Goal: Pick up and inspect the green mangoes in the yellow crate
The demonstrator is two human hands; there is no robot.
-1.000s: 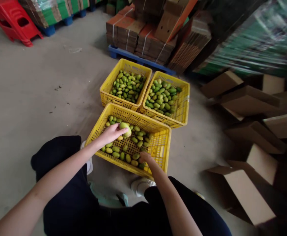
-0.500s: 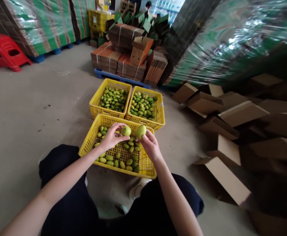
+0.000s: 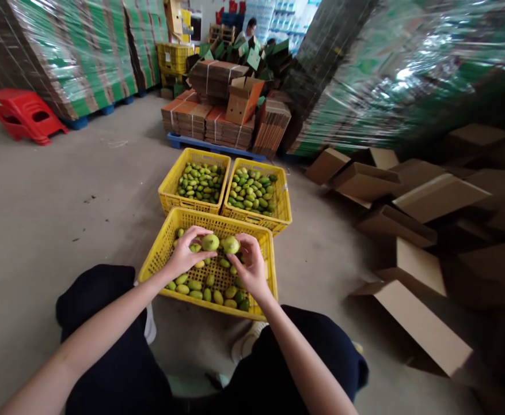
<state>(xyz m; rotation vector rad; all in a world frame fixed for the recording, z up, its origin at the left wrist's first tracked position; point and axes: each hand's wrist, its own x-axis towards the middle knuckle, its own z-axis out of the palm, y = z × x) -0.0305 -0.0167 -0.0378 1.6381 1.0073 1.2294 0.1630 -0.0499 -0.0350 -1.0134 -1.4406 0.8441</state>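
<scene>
My left hand pinches a round-oval green fruit, much like a small mango, between thumb and fingers. Beside it, my right hand grips a second green fruit of the same kind. The two fruits are held close together, with a narrow gap between them. Both hands are over the near yellow plastic crate. Several loose green fruits lie on that crate's perforated floor, mostly along its near side, and my hands partly hide others.
Two more yellow crates of green fruit stand just beyond. Bundled flat cartons lie on a blue pallet behind. Open cardboard boxes are strewn at right. A red stool and wrapped stacks flank the floor. A person is far back.
Both hands have come lower and slightly left over the crate. The right-hand fruit has moved closer to the left one and is turned differently. The view has tilted up slightly.
</scene>
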